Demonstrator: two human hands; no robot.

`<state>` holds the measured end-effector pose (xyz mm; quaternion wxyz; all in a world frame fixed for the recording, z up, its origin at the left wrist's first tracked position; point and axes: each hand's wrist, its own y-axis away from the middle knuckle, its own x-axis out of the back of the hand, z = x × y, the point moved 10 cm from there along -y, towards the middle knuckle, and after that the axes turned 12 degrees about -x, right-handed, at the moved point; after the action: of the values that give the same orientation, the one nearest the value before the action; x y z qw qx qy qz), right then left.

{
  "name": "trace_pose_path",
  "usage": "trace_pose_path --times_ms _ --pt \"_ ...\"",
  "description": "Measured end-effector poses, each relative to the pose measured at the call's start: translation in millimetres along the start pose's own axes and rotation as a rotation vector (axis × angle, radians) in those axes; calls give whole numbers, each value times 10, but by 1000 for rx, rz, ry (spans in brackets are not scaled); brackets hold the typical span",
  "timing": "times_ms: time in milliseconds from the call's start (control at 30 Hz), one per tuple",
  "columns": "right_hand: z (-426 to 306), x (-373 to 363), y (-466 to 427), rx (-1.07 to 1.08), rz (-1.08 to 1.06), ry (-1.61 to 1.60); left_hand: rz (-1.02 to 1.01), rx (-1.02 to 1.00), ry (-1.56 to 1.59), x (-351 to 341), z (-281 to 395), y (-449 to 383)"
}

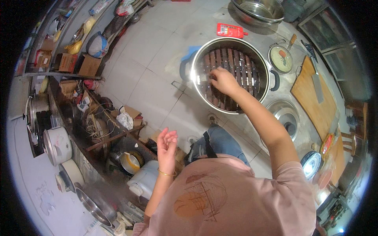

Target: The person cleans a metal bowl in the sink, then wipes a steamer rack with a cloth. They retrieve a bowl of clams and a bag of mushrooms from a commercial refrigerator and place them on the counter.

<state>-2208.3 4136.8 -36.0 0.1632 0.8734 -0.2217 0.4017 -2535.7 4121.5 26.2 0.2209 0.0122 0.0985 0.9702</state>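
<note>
A large round metal pot (195,88) with dark side handles stands before me, a slatted rack (233,63) of brown strips across its inside. My right hand (224,81) is over the left part of the rack, fingers curled with the fingertips pointing down; whether they touch or hold anything cannot be told. Apart from the pot, my left hand (167,147) is raised at lower left, palm up, fingers loosely bent and holding nothing. A red squeeze pouch (230,30) lies just beyond the pot's rim. Right of the pot rests a round metal lid (280,115) with a dark knob.
Metal basins (260,11) stand at the top. On the right are a wooden cutting board (313,97), a cleaver (318,88) lying on it, a round strainer-like item (280,59) and a stack of plates (310,165). Cluttered shelves and a rice cooker (57,146) line the left.
</note>
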Motion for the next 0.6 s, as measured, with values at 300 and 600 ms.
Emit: trace_pose_path --times_ms 300,600 --pt "-149 -413 -289 82 -84 270 159 86 84 234 -164 242" --pt "-264 -451 -298 118 -136 393 128 70 108 127 -192 268"
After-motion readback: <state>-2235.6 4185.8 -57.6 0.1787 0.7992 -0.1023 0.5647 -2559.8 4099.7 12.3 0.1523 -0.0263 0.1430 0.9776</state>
